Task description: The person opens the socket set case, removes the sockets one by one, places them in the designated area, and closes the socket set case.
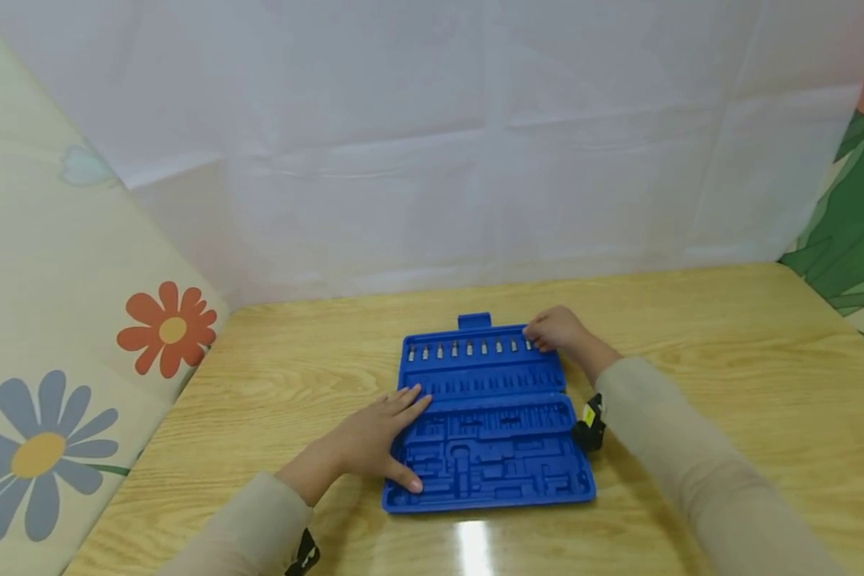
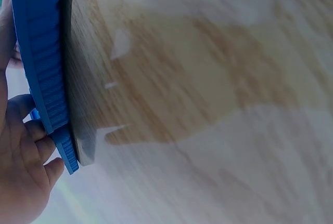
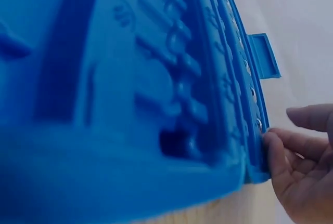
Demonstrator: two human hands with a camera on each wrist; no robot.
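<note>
An opened blue plastic case (image 1: 464, 406) lies flat on the wooden table, its moulded slots facing up. Several small metal bits (image 1: 470, 348) stand in a row along its far half. My left hand (image 1: 374, 432) rests spread over the case's left side, thumb on the near part and fingers near the hinge; the left wrist view shows the hand (image 2: 26, 167) against the case's side (image 2: 41, 52). At the row's right end, my right hand (image 1: 558, 330) pinches at the last bit; in the right wrist view its fingertips (image 3: 276, 143) meet at the case rim, largely hiding that bit.
A blue latch tab (image 1: 474, 321) sticks out from the case's far edge. The wooden table (image 1: 281, 360) extends around the case. A white cloth (image 1: 403, 160) hangs behind, with flower-printed cloth (image 1: 36, 320) at the left. Black wrist gear (image 1: 590, 424) sits beside the case's right edge.
</note>
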